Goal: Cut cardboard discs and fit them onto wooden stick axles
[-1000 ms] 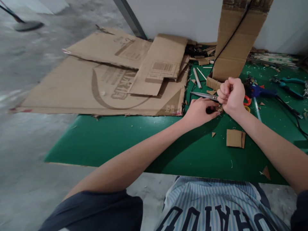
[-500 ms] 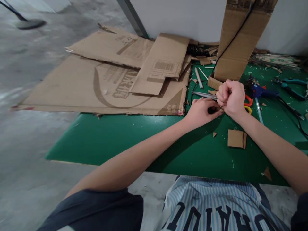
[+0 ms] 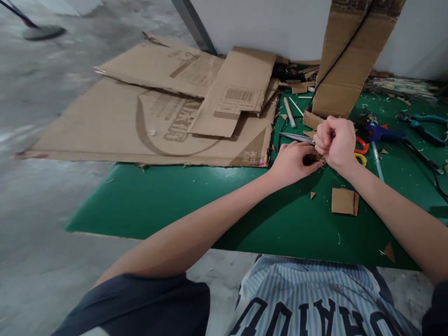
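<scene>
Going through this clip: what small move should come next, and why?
Perhaps ease the right hand back slightly: curled close against the left hand, it seems to partly hide the small brown piece between them, and scissors lie just behind.

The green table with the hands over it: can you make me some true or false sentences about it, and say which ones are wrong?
1. The scissors have a red loop and a yellow loop. True.
2. The right hand is spread out flat. False: its fingers are curled in.
3. The tall cardboard stands behind the hands. True.
4. The pliers lie left of the scissors. False: they lie to the right.
5. A small cardboard square lies on the table. True.
</scene>
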`<move>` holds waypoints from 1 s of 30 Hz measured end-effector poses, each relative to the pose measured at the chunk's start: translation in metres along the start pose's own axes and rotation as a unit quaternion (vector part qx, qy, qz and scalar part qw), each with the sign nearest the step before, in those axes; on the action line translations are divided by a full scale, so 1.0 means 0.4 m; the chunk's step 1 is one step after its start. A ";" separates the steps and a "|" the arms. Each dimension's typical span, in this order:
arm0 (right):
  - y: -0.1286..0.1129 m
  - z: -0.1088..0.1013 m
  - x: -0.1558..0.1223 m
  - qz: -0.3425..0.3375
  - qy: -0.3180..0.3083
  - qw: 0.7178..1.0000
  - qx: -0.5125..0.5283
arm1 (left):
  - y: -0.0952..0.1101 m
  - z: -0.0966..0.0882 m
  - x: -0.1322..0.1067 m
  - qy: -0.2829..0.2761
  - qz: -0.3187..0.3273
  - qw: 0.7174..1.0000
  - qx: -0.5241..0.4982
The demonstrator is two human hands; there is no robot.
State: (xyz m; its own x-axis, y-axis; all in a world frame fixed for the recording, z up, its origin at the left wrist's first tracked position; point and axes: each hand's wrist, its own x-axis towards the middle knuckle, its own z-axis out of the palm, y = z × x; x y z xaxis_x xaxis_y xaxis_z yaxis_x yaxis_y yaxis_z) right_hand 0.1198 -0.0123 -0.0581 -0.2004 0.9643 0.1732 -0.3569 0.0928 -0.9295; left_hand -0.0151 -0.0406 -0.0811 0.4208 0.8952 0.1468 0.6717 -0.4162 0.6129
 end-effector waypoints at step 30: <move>0.004 0.006 -0.015 -0.032 0.003 0.999 -0.029 | 0.001 -0.001 0.001 0.002 0.001 1.000 -0.008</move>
State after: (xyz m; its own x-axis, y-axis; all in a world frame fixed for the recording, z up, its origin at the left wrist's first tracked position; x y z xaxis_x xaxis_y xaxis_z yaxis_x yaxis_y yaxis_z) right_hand 0.1181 -0.0186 -0.0599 -0.1727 0.9573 0.2317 -0.3159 0.1690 -0.9336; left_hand -0.0147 -0.0405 -0.0805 0.4202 0.8948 0.1510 0.6613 -0.4160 0.6242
